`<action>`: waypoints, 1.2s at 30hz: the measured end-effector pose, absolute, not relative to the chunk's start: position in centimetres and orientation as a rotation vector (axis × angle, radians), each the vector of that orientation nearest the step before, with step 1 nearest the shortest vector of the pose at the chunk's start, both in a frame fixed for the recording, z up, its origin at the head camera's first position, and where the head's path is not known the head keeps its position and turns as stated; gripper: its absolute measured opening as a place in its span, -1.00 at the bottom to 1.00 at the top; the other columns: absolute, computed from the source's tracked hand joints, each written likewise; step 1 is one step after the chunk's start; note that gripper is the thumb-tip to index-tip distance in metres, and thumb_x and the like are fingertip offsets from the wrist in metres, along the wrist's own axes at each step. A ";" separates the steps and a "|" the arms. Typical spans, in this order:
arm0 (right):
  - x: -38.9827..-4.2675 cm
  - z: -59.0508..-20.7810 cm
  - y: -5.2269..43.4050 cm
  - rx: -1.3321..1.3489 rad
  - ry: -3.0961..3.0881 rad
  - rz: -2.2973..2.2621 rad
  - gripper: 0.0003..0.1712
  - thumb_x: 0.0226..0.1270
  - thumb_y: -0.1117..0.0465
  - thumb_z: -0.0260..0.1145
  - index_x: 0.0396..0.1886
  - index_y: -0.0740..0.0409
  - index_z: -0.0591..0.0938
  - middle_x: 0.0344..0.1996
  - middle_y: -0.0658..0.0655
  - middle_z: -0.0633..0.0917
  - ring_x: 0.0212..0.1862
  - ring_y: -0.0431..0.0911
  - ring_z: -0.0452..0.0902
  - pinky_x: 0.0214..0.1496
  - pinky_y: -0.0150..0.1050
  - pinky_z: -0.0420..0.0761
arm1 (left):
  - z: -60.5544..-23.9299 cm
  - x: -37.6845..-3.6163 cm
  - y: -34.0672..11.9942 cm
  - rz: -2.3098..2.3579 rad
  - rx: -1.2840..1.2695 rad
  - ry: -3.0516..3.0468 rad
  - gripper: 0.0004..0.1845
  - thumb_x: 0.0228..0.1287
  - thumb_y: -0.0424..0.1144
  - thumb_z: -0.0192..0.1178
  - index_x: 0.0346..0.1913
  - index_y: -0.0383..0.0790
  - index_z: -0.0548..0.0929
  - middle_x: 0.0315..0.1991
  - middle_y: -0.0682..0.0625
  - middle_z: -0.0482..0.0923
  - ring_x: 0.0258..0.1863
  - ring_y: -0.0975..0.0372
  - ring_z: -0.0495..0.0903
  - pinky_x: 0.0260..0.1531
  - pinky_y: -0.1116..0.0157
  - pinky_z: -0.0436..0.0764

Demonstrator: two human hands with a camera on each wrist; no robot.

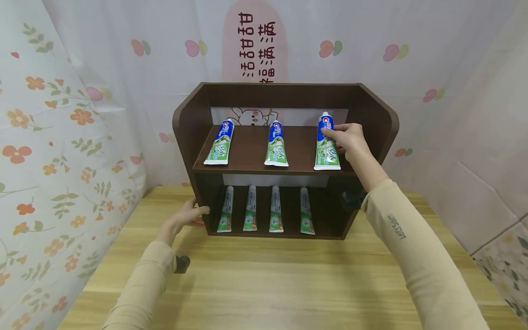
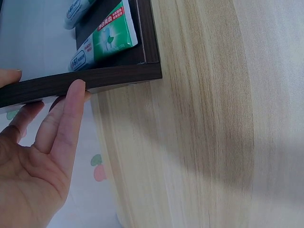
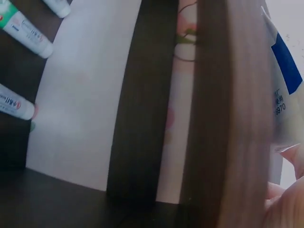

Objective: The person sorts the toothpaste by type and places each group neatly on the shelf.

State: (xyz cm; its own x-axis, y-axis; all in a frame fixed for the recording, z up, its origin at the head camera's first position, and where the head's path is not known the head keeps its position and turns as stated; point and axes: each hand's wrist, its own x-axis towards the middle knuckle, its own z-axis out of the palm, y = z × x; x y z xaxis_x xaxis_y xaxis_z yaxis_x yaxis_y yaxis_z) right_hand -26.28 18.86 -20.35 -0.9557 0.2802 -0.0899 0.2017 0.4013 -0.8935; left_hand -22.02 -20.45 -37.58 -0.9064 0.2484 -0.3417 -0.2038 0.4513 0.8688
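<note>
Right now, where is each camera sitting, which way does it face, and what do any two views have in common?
Head: forward and down at the shelf unit; both forearms show, right hand on the right toothpaste tube.
Left wrist: past the left hand steadying the unit's side panel.
Right wrist: close on the shelf edge, fingertips at the corner.
All views share the unit.

We see a blue, white and green toothpaste tube lying flat at the right end of the shelf unit's upper board, cap toward the back, crimped end at the front edge. The dark brown wooden unit stands upright on the table. From the right wrist the tube is blurred, perhaps just its crimped end.
</note>
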 end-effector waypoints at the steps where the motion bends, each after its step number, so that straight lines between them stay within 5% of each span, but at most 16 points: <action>1: -26.4 -20.5 18.9 -0.453 -2.575 1.605 -0.28 0.20 -0.05 0.21 0.27 0.23 0.33 -0.04 0.15 0.49 -0.26 -0.15 0.44 -0.22 -0.38 0.59 | -37.6 -22.0 -20.4 1.455 0.037 2.281 -0.19 0.22 -0.20 -0.07 0.37 -0.49 -0.23 0.30 -0.49 0.00 0.14 -0.25 0.35 -0.04 0.13 0.61; 14: -25.8 -20.2 18.9 -0.359 -2.927 0.766 -0.36 0.26 -0.11 0.11 0.08 0.35 0.47 -0.11 0.32 0.54 -0.16 0.11 0.43 -0.15 -0.08 0.43 | -37.6 -21.9 -20.1 1.469 0.051 2.283 -0.22 0.23 -0.22 -0.07 0.38 -0.47 -0.20 0.30 -0.49 0.00 0.15 -0.28 0.33 -0.07 0.14 0.63; 36: -23.4 -20.3 18.5 -0.201 -2.831 1.008 -0.31 0.32 0.01 0.05 0.29 0.38 0.20 0.14 0.40 0.39 0.09 0.14 0.31 0.19 0.01 0.45 | -37.9 -21.9 -20.6 1.456 0.072 2.293 -0.26 0.25 -0.20 -0.08 0.36 -0.47 -0.15 0.25 -0.51 0.09 0.13 -0.27 0.36 -0.08 0.14 0.63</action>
